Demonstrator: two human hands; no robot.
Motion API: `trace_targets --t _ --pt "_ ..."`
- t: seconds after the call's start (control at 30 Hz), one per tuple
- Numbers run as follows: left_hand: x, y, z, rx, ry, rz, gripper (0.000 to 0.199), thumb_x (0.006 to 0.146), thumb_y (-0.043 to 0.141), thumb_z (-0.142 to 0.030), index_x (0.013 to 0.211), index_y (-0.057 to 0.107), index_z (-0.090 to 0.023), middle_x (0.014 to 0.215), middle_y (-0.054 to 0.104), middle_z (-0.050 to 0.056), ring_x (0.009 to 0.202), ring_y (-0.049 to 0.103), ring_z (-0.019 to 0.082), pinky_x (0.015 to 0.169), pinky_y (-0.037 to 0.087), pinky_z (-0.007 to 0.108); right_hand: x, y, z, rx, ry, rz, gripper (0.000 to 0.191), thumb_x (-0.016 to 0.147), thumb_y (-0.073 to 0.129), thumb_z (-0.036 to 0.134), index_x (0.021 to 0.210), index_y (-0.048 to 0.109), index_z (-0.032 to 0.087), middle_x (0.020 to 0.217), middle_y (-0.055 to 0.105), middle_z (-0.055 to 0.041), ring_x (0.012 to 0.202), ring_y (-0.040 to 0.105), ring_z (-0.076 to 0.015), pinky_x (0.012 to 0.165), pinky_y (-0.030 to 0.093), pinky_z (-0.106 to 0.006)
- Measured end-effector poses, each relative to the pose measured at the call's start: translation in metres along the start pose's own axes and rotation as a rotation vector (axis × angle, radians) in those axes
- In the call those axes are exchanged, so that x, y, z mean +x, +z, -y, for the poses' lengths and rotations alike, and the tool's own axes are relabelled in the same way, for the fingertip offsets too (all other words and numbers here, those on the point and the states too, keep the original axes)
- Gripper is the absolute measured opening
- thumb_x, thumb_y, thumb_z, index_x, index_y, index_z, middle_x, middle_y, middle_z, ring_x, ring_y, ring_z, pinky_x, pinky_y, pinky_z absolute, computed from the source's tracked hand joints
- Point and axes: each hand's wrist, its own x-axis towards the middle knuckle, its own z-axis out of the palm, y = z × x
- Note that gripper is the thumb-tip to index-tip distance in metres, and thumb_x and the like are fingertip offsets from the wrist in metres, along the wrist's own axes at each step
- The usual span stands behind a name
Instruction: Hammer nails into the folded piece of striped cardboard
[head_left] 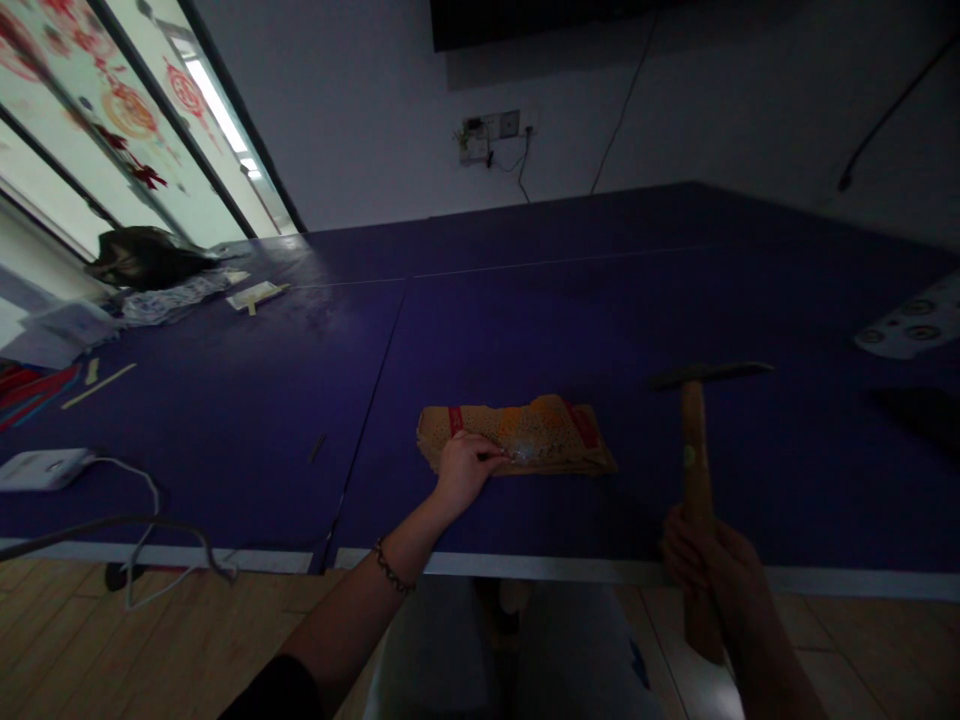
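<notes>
A wooden-handled hammer (pixel 694 450) with a thin, pick-like metal head stands upright in my right hand (pixel 716 565), whose fingers wrap the lower handle. Its head is raised at the right of a worn piece of cardboard (pixel 559 425). Many small holes or dots mark the cardboard, along with red strips and an orange patch. On its front left part rests my left hand (pixel 463 470), fingertips pinched together near a shiny, clear patch (pixel 527 450). Whatever sits between those fingertips is too small to make out.
The purple table (pixel 525 330) has a pale front edge and seams. At left lie a white power strip (pixel 49 468) with cables and a small white tray (pixel 255 295); a dark bag (pixel 150 258) is farther back. A white panel with round fittings (pixel 911 325) is at right.
</notes>
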Motion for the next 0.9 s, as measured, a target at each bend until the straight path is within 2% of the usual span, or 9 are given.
trace_targets --t 0.13,0.43,0.73,0.9 --pt "-0.0003 -0.0001 -0.0011 -0.01 -0.004 0.004 0.005 0.068 0.071 -0.023 0.065 0.07 -0.019 0.071 0.071 0.001 0.069 0.063 0.015 0.071 0.043 0.028 -0.0008 0.0011 0.0014 -0.02 -0.017 0.003 0.039 0.049 0.078 0.043 0.055 0.048 0.018 0.038 0.034 0.0108 0.026 0.029 -0.0018 0.024 0.023 -0.012" --pt "-0.0007 0.0002 -0.0013 -0.006 0.003 -0.018 0.007 0.067 0.071 -0.021 0.061 0.069 -0.019 0.07 0.07 0.001 0.069 0.062 0.015 0.072 0.043 0.028 0.0031 -0.0027 -0.0041 -0.006 -0.005 -0.015 0.037 0.051 0.078 0.041 0.062 0.051 0.019 0.039 0.036 0.0109 0.027 0.03 -0.002 0.023 0.024 -0.011" --pt "-0.0009 -0.0001 -0.0013 -0.021 -0.028 -0.008 0.007 0.07 0.068 -0.018 0.063 0.07 -0.019 0.071 0.069 0.002 0.07 0.061 0.014 0.073 0.043 0.028 -0.0014 0.0013 0.0008 -0.033 -0.033 0.015 0.033 0.057 0.076 0.038 0.058 0.05 0.018 0.04 0.036 0.0104 0.028 0.03 -0.0016 0.024 0.025 -0.011" --pt "-0.0008 -0.0017 -0.0043 0.007 -0.063 -0.015 0.004 0.066 0.071 -0.019 0.063 0.07 -0.019 0.072 0.067 0.002 0.073 0.058 0.015 0.072 0.042 0.028 -0.0019 0.0011 0.0003 -0.066 -0.047 0.009 0.031 0.057 0.075 0.037 0.061 0.05 0.018 0.04 0.035 0.0106 0.027 0.03 -0.0027 0.023 0.025 -0.013"
